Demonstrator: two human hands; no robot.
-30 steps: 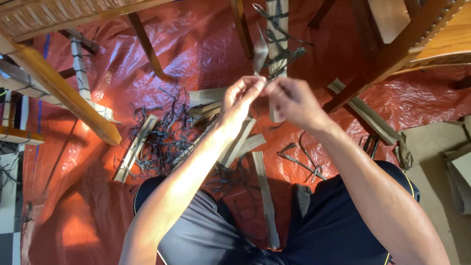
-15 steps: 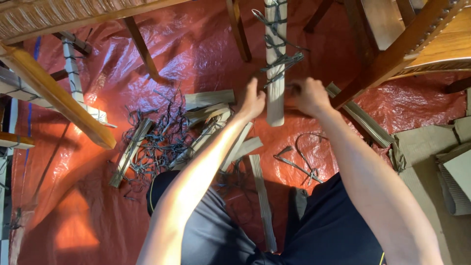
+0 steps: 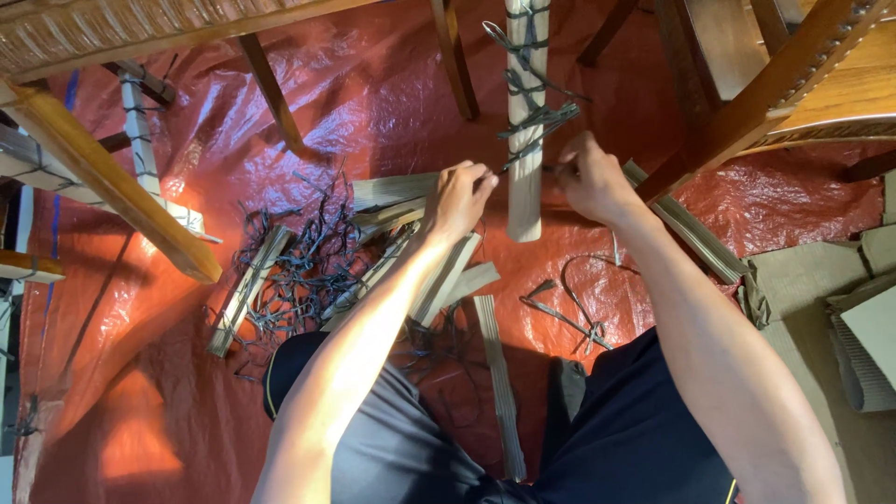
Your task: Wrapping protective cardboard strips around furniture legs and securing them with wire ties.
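Warm, strong light falls from the upper left, leaving a bright patch low on the orange tarp (image 3: 121,439) and shiny glare across its wrinkles near the top. The wooden beam (image 3: 112,187) throws a dark diagonal shadow down the sheet. Both forearms are lit evenly. Focus is sharp in the middle; the nearest arm and the frame edges look slightly soft and stretched

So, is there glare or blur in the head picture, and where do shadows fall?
Head view: glare shines on the crinkled orange tarp; a bright warm patch glows at lower left; the wooden frames throw dark shadows across it. The left hand and right hand at the bound slat look sharp.
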